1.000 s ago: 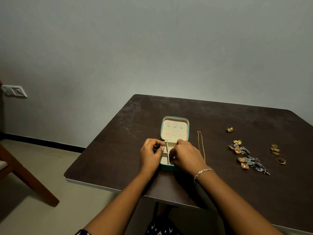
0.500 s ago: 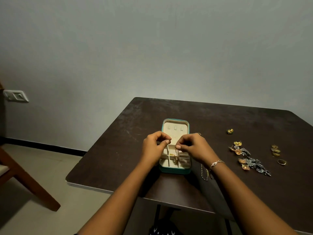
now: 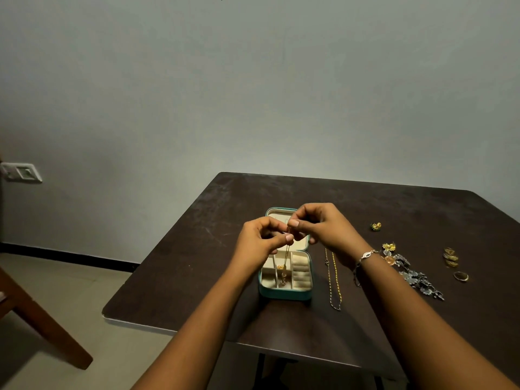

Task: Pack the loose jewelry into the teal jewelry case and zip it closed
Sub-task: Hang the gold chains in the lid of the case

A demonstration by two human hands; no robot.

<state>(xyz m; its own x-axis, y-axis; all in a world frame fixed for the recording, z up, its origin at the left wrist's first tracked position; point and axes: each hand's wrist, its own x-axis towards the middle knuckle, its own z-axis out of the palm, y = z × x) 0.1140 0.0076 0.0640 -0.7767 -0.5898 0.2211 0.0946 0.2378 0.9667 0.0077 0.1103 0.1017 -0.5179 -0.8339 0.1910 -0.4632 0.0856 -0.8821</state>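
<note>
The teal jewelry case (image 3: 284, 293) lies open on the dark table (image 3: 365, 209), its cream lid flat behind it. My left hand (image 3: 260, 243) and my right hand (image 3: 320, 229) are raised above the case, both pinching the top of a thin gold chain (image 3: 286, 256). The chain hangs down into the case's middle compartment, where a small gold piece rests. A second gold chain (image 3: 334, 280) lies stretched on the table just right of the case. Further right are a small gold earring (image 3: 375, 226), a dark floral necklace (image 3: 416, 277) and several gold rings (image 3: 451, 258).
The table's near edge (image 3: 135, 323) runs below the case, with floor beyond it. A wooden chair leg (image 3: 42, 325) stands at the lower left. A wall socket (image 3: 21, 172) is on the grey wall at the left.
Both hands have risen from inside the case to above it, lifting the thin gold chain so it hangs straight. The chain on the table to the right is uncovered.
</note>
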